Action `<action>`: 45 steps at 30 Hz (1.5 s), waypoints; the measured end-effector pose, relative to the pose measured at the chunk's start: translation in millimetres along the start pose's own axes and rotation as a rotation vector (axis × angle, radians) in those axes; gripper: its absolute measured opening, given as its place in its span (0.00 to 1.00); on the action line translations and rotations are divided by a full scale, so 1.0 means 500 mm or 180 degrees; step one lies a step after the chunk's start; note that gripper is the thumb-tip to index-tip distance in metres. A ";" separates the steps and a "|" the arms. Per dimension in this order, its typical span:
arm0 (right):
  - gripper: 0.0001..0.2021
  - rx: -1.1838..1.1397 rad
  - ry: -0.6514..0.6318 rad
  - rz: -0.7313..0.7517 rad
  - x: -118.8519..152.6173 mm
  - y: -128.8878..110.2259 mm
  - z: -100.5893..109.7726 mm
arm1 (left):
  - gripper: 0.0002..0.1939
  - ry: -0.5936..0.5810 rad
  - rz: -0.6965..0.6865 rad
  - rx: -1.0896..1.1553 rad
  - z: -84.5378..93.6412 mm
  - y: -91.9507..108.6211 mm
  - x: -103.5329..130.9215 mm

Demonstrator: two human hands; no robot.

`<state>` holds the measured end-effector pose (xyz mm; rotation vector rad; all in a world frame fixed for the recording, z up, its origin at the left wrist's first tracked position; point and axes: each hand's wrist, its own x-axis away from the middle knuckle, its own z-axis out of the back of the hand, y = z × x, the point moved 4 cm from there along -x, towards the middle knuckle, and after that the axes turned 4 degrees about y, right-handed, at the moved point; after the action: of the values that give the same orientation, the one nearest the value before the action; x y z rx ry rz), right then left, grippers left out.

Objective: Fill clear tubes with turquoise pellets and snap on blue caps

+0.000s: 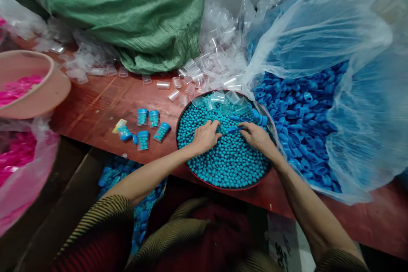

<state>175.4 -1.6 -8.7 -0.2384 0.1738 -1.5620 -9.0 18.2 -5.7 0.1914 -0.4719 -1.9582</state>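
A round tub (219, 188) with a dark red rim is full of small turquoise balls (223, 163), and both my hands are over it. My left hand (205, 137) is closed at the middle of the balls, around what looks like a clear plastic cup, mostly hidden by the fingers. My right hand (257, 138) pinches a blue cap (233, 129) just right of it. More blue caps (259, 117) and several clear cups (218, 96) lie on the balls at the far side. Left of the tub stand several capped cups (143, 140) filled with balls.
A heap of clear cups (219, 66) lies behind the tub, beside a green sack (153, 21). At right, a plastic bag (353, 106) holds many blue caps. A pink basin (38, 76) stands at left. Below the red table (92, 114) are more filled cups (140, 221).
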 end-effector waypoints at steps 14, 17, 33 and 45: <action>0.18 0.0850 -0.0038 -0.0424 -0.038 -0.040 0.027 | 0.20 -0.0355 0.0268 0.0209 -0.011 0.017 -0.031; 0.14 0.1094 -0.0125 0.0340 -0.033 -0.039 0.010 | 0.19 -0.0438 0.0204 0.0288 -0.023 0.015 -0.036; 0.10 -0.1611 0.0491 0.0724 0.016 -0.081 -0.011 | 0.04 -0.0280 0.0018 0.2679 -0.030 -0.012 -0.042; 0.10 -0.2408 0.0408 0.0407 0.031 -0.077 -0.001 | 0.29 -0.0508 0.0541 0.4016 -0.025 -0.002 0.017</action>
<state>138.0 -17.1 1.2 -0.7017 0.8671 -1.3262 -9.2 8.0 -16.7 0.7484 -1.7156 -1.2608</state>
